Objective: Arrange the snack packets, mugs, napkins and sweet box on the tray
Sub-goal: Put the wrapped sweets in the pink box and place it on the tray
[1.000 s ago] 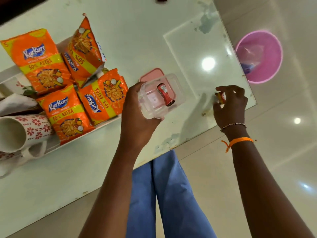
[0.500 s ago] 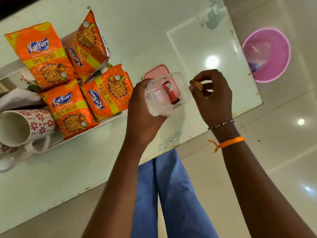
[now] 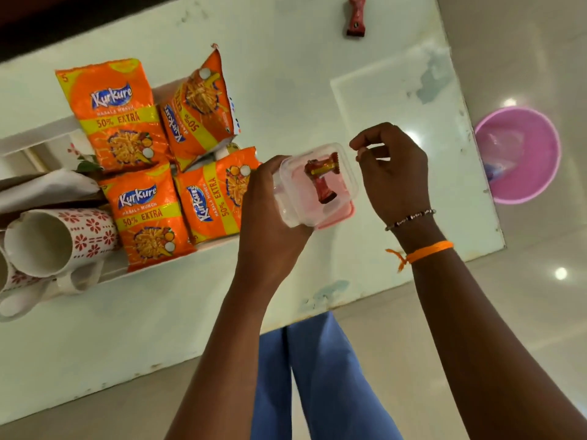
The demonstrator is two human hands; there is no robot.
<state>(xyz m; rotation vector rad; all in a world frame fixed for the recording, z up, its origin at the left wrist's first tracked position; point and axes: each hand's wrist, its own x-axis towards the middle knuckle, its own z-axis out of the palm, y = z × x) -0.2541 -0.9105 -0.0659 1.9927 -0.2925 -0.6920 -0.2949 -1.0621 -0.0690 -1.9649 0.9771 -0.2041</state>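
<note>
My left hand (image 3: 270, 217) grips a clear plastic sweet box (image 3: 295, 204) above the table, just right of the tray. Two red wrapped sweets (image 3: 320, 179) lie inside it. A pink lid (image 3: 341, 215) shows beneath the box. My right hand (image 3: 392, 173) hovers at the box's right rim, fingers loosely apart and empty. The white tray (image 3: 219, 242) holds several orange snack packets (image 3: 146, 214), a patterned mug (image 3: 63, 239) lying on its side with a second mug (image 3: 9, 274) partly cut off at the left edge, and a folded white napkin (image 3: 47, 188).
Another red wrapped sweet (image 3: 356, 15) lies at the table's far edge. A pink basin (image 3: 524, 173) sits on the floor to the right of the pale green table (image 3: 301, 90). My blue-trousered legs (image 3: 317, 376) are below the table's near edge.
My right hand lifted a sweet from the table's right edge, carried it left to the box and let it go inside. The box now holds two sweets.
</note>
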